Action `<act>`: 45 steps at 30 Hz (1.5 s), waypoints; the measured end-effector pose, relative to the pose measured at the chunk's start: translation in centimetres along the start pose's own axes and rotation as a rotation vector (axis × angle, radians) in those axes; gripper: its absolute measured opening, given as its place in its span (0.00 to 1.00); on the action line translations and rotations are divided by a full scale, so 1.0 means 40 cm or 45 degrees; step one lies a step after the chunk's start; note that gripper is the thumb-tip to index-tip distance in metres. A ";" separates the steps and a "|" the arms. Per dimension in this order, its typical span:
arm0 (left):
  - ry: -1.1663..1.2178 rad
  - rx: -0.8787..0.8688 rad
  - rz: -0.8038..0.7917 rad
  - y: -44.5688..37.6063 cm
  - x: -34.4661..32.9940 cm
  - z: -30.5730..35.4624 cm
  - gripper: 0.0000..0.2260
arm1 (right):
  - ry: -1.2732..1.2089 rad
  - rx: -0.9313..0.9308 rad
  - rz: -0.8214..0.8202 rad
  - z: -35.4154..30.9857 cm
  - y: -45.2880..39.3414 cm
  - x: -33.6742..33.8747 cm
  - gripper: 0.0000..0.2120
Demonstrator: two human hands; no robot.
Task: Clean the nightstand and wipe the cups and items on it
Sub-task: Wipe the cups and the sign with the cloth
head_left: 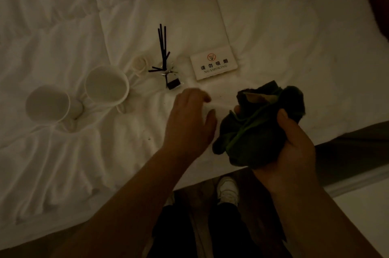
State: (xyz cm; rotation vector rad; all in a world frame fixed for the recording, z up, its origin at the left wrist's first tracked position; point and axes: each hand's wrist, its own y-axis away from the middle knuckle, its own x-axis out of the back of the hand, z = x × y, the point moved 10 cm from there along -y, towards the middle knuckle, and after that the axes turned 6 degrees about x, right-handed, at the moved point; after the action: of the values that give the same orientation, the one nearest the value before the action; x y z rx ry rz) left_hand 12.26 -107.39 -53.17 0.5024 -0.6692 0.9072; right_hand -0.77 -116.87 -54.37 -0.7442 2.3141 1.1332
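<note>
Hands differ: right hand grips the green cloth, left hand (fingers loose, nearer) hovers right of the cups on the bed.

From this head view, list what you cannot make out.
1. Nightstand: not in view; only the bed shows.
2. Left hand: fingertips blurred, so contact with the sheet is unclear.
3. Cloth: its far side is hidden in the right hand.
4. Diffuser: the glass is too dim to tell its contents.
5. Sign: the smallest print is unreadable.
6. Cups: dirt cannot be judged in the dim light.
</note>
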 end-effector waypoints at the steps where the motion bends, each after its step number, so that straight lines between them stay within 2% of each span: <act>1: -0.074 -0.044 -0.019 -0.040 -0.025 0.019 0.15 | -0.003 0.022 -0.016 -0.016 -0.006 -0.003 0.32; 4: -0.288 0.035 -0.084 -0.168 -0.087 0.022 0.28 | 0.011 0.088 -0.070 -0.061 -0.020 -0.011 0.36; 7: -0.458 0.188 -0.212 -0.238 -0.141 -0.021 0.35 | 0.052 0.124 -0.082 -0.088 -0.031 -0.001 0.38; 9: -0.533 0.232 -0.202 -0.254 -0.147 -0.034 0.35 | 0.090 0.150 -0.093 -0.106 -0.038 0.008 0.36; 12: -0.595 0.106 -0.012 -0.249 -0.106 -0.004 0.31 | 0.095 0.219 -0.088 -0.145 -0.054 0.018 0.35; 14: -0.439 0.036 0.052 -0.221 -0.078 0.018 0.34 | 0.141 0.344 -0.050 -0.192 -0.070 0.026 0.30; 16: -0.171 0.027 0.029 -0.178 -0.057 0.035 0.36 | 0.339 0.533 -0.001 -0.248 -0.078 0.031 0.25; 19: 0.167 -0.082 -0.038 -0.098 -0.038 0.089 0.34 | 1.054 0.793 0.134 -0.296 -0.076 0.013 0.18; 21: 0.375 -0.168 -0.073 -0.054 -0.024 0.132 0.33 | 1.412 0.860 0.067 -0.276 -0.077 -0.033 0.15; 23: 0.467 -0.217 -0.064 -0.037 -0.008 0.161 0.32 | 1.597 0.837 -0.003 -0.243 -0.084 -0.061 0.14; 25: 0.471 -0.228 -0.055 -0.036 -0.004 0.167 0.31 | 1.694 0.799 -0.004 -0.222 -0.080 -0.080 0.16; 28: 0.481 -0.105 -0.154 -0.055 -0.028 0.156 0.31 | 1.842 0.932 -0.127 -0.172 -0.023 -0.167 0.18; 31: 0.985 0.070 -0.265 -0.056 -0.014 0.133 0.37 | 1.894 1.061 -0.403 -0.117 0.025 -0.250 0.17; 32: 1.006 0.040 -0.290 -0.048 0.002 0.129 0.40 | 1.880 1.038 -0.450 -0.117 0.018 -0.251 0.17; 34: 0.776 -0.104 -0.287 -0.031 0.025 0.140 0.47 | 1.829 0.868 -0.361 -0.145 -0.038 -0.210 0.17; 36: 0.644 -0.148 -0.177 -0.026 0.052 0.144 0.48 | 1.757 0.739 -0.186 -0.185 -0.084 -0.170 0.16; 39: 0.669 -0.113 -0.094 -0.043 0.087 0.156 0.47 | 1.707 0.778 -0.156 -0.178 -0.067 -0.187 0.17; 41: 0.991 0.048 -0.227 -0.065 0.066 0.147 0.38 | 1.728 0.928 -0.295 -0.142 -0.010 -0.250 0.19; 42: 1.264 0.179 -0.281 -0.068 0.052 0.138 0.31 | 1.734 1.041 -0.381 -0.125 0.023 -0.281 0.19; 43: 1.353 0.259 -0.283 -0.064 0.039 0.119 0.24 | 1.739 1.162 -0.460 -0.114 0.051 -0.304 0.18; 44: 1.278 0.261 -0.231 -0.057 0.053 0.113 0.21 | 1.737 1.271 -0.517 -0.112 0.069 -0.319 0.17; 45: 1.044 0.210 -0.152 -0.051 0.079 0.114 0.21 | 1.736 1.338 -0.530 -0.122 0.068 -0.323 0.16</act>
State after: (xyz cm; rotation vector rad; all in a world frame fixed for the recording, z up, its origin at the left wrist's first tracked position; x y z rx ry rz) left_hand 13.94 -109.69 -48.01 0.2695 0.1800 0.9598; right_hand 6.39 -115.99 -42.27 -1.6266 2.8270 -1.1494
